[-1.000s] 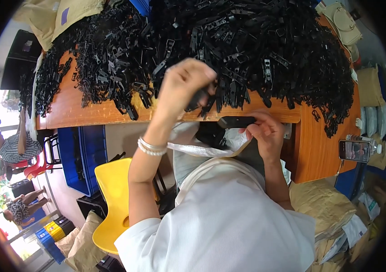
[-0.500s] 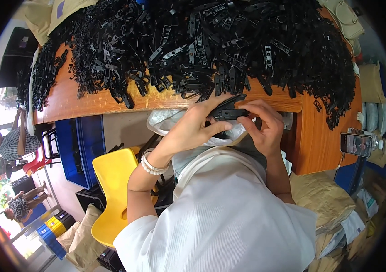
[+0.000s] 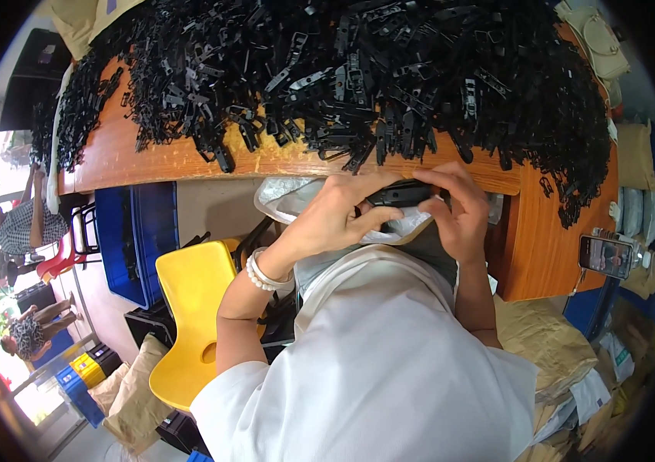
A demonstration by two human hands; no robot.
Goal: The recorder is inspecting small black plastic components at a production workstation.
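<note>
My left hand, a pearl-like bracelet at its wrist, grips a dark, elongated black plastic part between thumb and fingers. At the part's right end, the bent index finger and thumb of my right hand close on it. Both hands are just off the table's front edge, above a whitish plastic bag in front of my lap. My fingers hide some of the part, so its exact kind cannot be made out. A large heap of small black plastic clip-like pieces covers the far side of the table.
The wooden table curves round to the right. A phone is fixed beside its right edge. On my left stand a yellow chair and a blue crate. Brown paper sacks lie at right. Two people are far left.
My right index finger has come over the black part's upper right side, and the part now sits flatter and more covered. The view has shifted slightly.
</note>
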